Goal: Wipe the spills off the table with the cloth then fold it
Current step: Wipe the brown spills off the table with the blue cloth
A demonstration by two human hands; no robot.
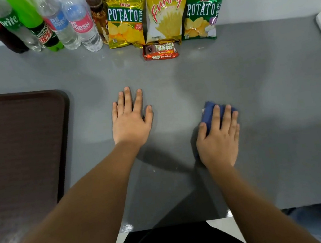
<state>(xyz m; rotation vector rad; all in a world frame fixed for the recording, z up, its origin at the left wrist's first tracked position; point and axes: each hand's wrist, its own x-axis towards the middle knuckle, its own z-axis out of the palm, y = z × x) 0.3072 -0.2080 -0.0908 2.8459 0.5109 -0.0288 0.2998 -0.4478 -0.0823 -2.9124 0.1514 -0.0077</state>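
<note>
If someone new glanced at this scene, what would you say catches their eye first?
Probably the two hands mid-table: the right hand presses a bunched blue cloth onto the grey table, while the left hand lies flat and empty beside it. Next, the bright row along the far edge: soda and water bottles left, yellow Funky chip bag centre. A dark brown tray sits at left.

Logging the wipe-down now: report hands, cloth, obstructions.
Left hand flat on table, empty. Right hand pressing blue cloth, fingers over it. Small specks near front. Snack pack and tray well apart.
</note>
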